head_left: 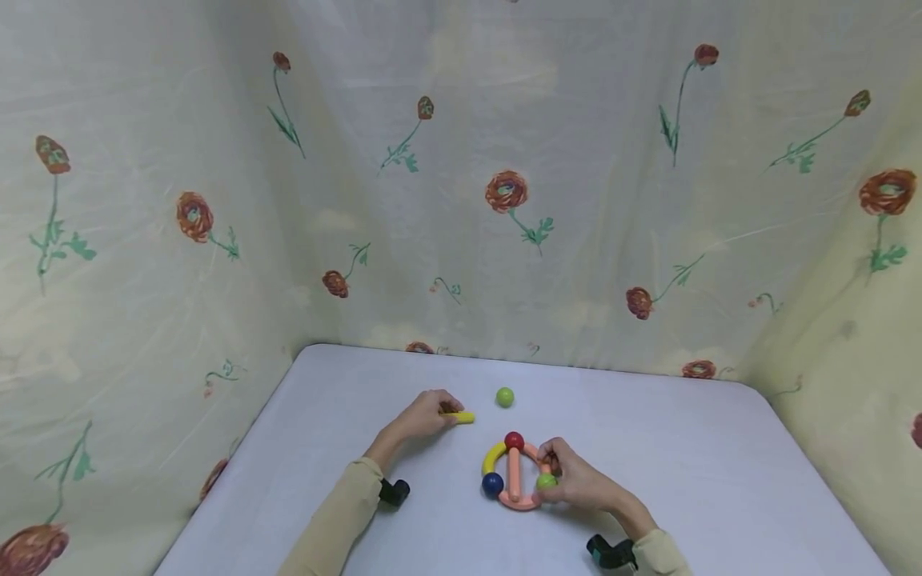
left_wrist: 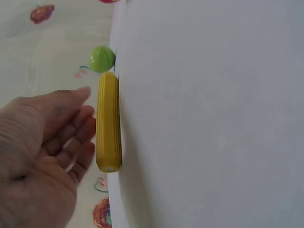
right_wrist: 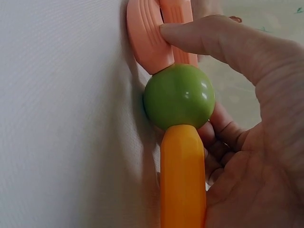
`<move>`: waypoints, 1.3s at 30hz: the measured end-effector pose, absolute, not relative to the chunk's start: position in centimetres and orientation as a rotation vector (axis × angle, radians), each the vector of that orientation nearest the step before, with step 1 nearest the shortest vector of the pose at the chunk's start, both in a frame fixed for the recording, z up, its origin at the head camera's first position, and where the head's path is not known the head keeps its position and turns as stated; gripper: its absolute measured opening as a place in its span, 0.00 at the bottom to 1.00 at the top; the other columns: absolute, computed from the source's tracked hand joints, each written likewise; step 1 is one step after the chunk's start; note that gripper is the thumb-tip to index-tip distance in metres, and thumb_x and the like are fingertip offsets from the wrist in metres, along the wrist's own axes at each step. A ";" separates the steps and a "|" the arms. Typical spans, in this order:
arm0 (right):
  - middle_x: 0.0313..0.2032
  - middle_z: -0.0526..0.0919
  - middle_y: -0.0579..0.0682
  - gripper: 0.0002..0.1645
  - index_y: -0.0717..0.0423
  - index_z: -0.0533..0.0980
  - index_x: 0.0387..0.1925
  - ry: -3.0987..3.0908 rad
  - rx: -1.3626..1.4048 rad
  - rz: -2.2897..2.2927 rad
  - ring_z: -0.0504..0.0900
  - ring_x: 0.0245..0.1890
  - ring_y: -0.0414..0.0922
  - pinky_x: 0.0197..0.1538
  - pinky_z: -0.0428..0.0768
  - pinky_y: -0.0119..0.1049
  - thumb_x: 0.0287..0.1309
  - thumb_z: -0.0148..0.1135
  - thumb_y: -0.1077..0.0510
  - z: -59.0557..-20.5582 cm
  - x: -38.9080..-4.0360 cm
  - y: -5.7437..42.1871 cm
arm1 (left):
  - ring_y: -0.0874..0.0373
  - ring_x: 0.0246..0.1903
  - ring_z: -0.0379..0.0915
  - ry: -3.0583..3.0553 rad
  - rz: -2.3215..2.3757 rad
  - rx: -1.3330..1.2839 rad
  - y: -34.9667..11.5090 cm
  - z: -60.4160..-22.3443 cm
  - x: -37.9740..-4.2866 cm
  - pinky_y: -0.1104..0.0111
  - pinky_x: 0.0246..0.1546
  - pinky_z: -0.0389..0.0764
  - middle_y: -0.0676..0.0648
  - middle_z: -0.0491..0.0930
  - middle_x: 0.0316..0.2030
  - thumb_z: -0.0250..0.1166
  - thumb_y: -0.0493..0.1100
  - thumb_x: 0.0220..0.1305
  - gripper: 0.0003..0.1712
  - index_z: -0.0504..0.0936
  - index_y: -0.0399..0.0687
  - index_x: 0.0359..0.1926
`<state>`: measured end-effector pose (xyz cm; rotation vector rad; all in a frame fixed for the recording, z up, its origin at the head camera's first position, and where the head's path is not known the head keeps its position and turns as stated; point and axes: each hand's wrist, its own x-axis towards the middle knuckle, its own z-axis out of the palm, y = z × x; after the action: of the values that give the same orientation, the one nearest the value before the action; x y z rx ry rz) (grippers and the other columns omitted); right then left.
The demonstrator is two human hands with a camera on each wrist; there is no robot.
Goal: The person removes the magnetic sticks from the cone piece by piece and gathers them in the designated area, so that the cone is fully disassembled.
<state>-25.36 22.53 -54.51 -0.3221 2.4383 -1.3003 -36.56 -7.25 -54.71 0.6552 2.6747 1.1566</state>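
My left hand [head_left: 425, 414] is beside a straight yellow rod [head_left: 464, 418]. In the left wrist view the fingers bend loosely next to the ribbed rod [left_wrist: 109, 123], and a gap shows between thumb and rod. A toy ring of balls and rods lies farther right: a red ball [head_left: 515, 441], a blue ball [head_left: 493, 484], a yellow arc [head_left: 493, 458], and salmon pieces including a straight centre bar [head_left: 515, 474]. With my right hand [head_left: 582, 482] I grip the ring's right side. My thumb rests on a salmon arc [right_wrist: 148, 38] by a green ball [right_wrist: 179, 96], which joins an orange rod [right_wrist: 183, 175].
A loose green ball [head_left: 505, 397] sits beyond the ring. Everything lies on a white table [head_left: 648, 432]. A flowered curtain [head_left: 461, 200] hangs along the table's back and sides. Each wrist wears a small black camera, such as the left one [head_left: 394, 493].
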 end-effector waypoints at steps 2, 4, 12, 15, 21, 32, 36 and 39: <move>0.41 0.66 0.54 0.39 0.58 0.61 0.51 2.435 -0.320 -1.302 0.65 0.42 0.46 0.38 0.68 0.31 0.41 0.76 0.55 -54.4 -25.4 22.5 | 0.61 0.39 0.74 2.670 1.192 0.639 -6.9 -54.4 -36.2 0.67 0.41 0.77 0.53 0.81 0.38 0.67 0.41 0.61 0.09 0.85 0.48 0.44; 0.41 0.66 0.54 0.39 0.59 0.61 0.51 2.433 -0.322 -1.303 0.65 0.41 0.46 0.38 0.67 0.32 0.41 0.76 0.55 -54.4 -25.3 22.4 | 0.61 0.39 0.74 2.649 1.216 0.683 -6.3 -53.9 -35.6 0.68 0.41 0.76 0.52 0.82 0.39 0.67 0.42 0.62 0.10 0.84 0.50 0.45; 0.41 0.66 0.54 0.40 0.62 0.60 0.50 2.435 -0.421 -1.324 0.65 0.40 0.46 0.37 0.67 0.30 0.42 0.76 0.56 -54.6 -25.3 22.8 | 0.68 0.48 0.74 2.375 1.210 1.044 -2.3 -53.8 -32.1 0.73 0.50 0.74 0.56 0.82 0.48 0.67 0.39 0.61 0.16 0.82 0.53 0.50; 0.40 0.67 0.55 0.40 0.63 0.60 0.50 2.428 -0.435 -1.323 0.66 0.40 0.46 0.37 0.68 0.30 0.42 0.76 0.56 -54.6 -25.3 22.9 | 0.68 0.49 0.74 2.295 1.227 1.093 -1.5 -54.4 -31.7 0.73 0.50 0.75 0.58 0.81 0.50 0.66 0.36 0.60 0.18 0.82 0.53 0.52; 0.39 0.68 0.53 0.40 0.62 0.60 0.50 2.448 -0.433 -1.297 0.67 0.38 0.45 0.35 0.69 0.29 0.42 0.76 0.56 -54.5 -25.3 22.9 | 0.66 0.47 0.74 2.334 1.190 1.050 -1.0 -54.5 -31.3 0.73 0.47 0.76 0.57 0.82 0.50 0.67 0.32 0.57 0.22 0.84 0.55 0.51; 0.40 0.68 0.54 0.40 0.62 0.60 0.50 2.431 -0.428 -1.318 0.67 0.39 0.45 0.35 0.68 0.29 0.42 0.76 0.56 -54.7 -25.4 23.0 | 0.68 0.52 0.69 2.399 1.032 1.120 -0.5 -54.4 -31.2 0.70 0.57 0.70 0.61 0.79 0.52 0.68 0.40 0.59 0.20 0.83 0.61 0.52; 0.40 0.68 0.54 0.40 0.62 0.60 0.50 2.425 -0.421 -1.320 0.67 0.39 0.45 0.35 0.68 0.29 0.42 0.76 0.56 -54.6 -25.4 22.9 | 0.68 0.55 0.67 2.412 0.985 1.186 -0.3 -54.3 -31.2 0.67 0.62 0.67 0.61 0.77 0.53 0.68 0.42 0.60 0.17 0.84 0.60 0.50; 0.40 0.67 0.53 0.40 0.62 0.60 0.50 2.422 -0.416 -1.314 0.67 0.39 0.45 0.35 0.68 0.29 0.42 0.76 0.55 -54.5 -25.4 22.9 | 0.67 0.56 0.67 2.404 1.011 1.194 -0.3 -54.3 -31.2 0.64 0.64 0.65 0.61 0.77 0.52 0.67 0.42 0.60 0.15 0.85 0.59 0.49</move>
<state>-25.42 22.94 -54.54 -0.4157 2.4217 -1.3140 -31.17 -0.27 -54.31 1.1936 2.4045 1.0115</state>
